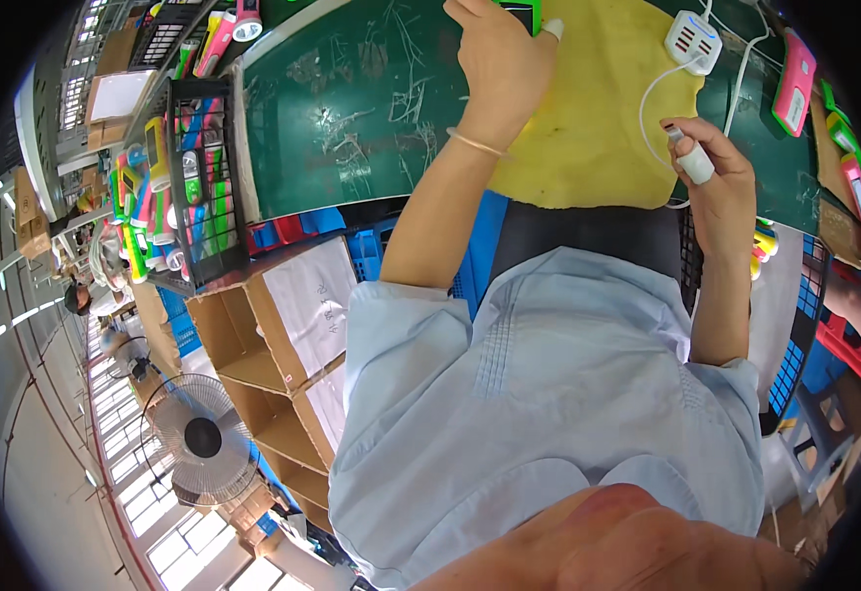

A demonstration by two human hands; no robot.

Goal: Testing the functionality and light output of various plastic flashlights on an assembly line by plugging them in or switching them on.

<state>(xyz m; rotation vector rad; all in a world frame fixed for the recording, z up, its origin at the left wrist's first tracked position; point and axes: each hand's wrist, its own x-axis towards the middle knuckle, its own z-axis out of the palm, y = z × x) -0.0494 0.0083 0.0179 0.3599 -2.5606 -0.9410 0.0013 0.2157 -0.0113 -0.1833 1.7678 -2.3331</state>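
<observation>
At the top edge, my left hand (507, 61) closes around a bright green device with a dark face (523, 14); the picture's rim cuts off most of it. The left thumb wears a white finger cover. On the right, my right hand (724, 187) pinches the small plug of a white cable (674, 132) between thumb and finger. White wrapping covers that thumb too. The cable (644, 110) curves up toward a white multi-port USB charger (694, 43). Plug and green device are apart. Below both hands lies a yellow cloth (588, 148).
The green table (342, 128) has scratched patches. A black basket (204, 182) of colourful flashlights stands at its left. A pink flashlight (795, 84) lies right of the charger, with more green and pink ones beyond. Cardboard compartments (243, 340) and a fan (202, 438) are at lower left.
</observation>
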